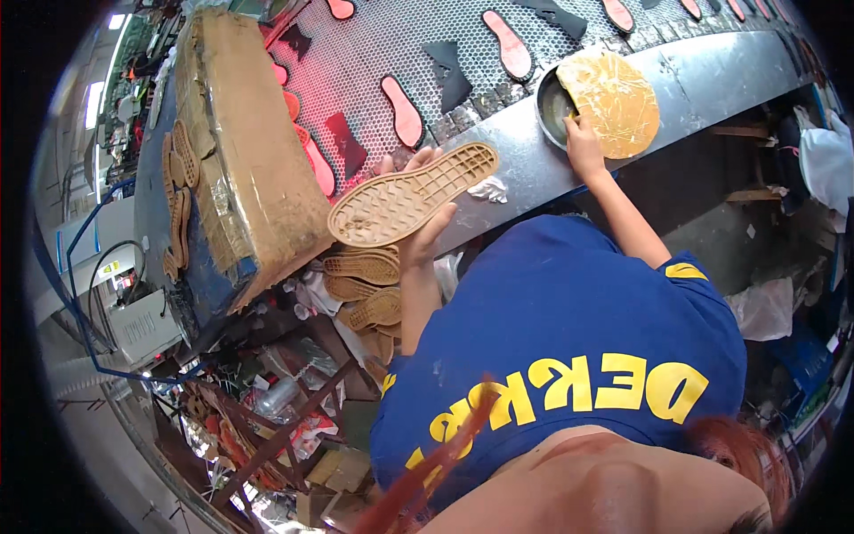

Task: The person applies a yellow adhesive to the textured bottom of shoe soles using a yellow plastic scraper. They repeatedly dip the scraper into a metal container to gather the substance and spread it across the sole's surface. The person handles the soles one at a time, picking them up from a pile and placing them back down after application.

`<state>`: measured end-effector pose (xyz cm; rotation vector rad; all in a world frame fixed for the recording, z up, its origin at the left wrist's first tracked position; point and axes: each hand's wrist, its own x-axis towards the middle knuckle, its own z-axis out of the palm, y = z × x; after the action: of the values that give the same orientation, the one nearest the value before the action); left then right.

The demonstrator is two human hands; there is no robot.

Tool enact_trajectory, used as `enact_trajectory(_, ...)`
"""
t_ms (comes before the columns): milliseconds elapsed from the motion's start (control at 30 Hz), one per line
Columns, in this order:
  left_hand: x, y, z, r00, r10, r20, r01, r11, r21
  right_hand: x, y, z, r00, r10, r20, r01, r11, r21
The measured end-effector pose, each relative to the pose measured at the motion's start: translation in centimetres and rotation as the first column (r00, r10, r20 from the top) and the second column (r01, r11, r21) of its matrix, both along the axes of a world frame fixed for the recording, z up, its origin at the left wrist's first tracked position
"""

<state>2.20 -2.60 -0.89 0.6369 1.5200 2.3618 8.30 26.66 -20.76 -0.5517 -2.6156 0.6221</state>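
My left hand point(429, 238) is closed on a tan shoe sole point(414, 196), its thumb at the near edge and fingertips behind the far edge. The sole's ridged, grid-patterned face is turned up, with the gridded end pointing right. To the right, my right hand point(584, 147) is closed at the rim of a dark round bowl point(553, 107). Between its fingers a bit of a thin yellowish handle shows; its other end is hidden. A round, yellow-orange, smeared lid or board point(614, 102) covers the right part of the bowl.
Beyond a metal ledge point(712, 80), a perforated conveyor carries pink insoles point(402, 111) and black cut pieces point(447, 76). A crumpled white wad point(488, 189) lies on the ledge. At left stands a taped cardboard box point(258, 133), with more tan soles point(365, 267) stacked below it.
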Motion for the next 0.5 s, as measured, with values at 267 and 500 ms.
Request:
enact_trajectory(267, -0.6, -1.4, 0.2, 0.974, 0.034, -0.222, -0.061, 0.991, -0.118, -0.8, -0.2, 2.0, 0.938, 0.025, -0.347, -0.104, 0.972, -0.212)
enact_trajectory(500, -0.4, -1.0, 3.8, 0.817, -0.006, -0.576, -0.302, 0.847, -0.437, -1.3, -2.0, 10.7, 0.866, -0.325, -0.38, -0.35, 0.148, -0.925)
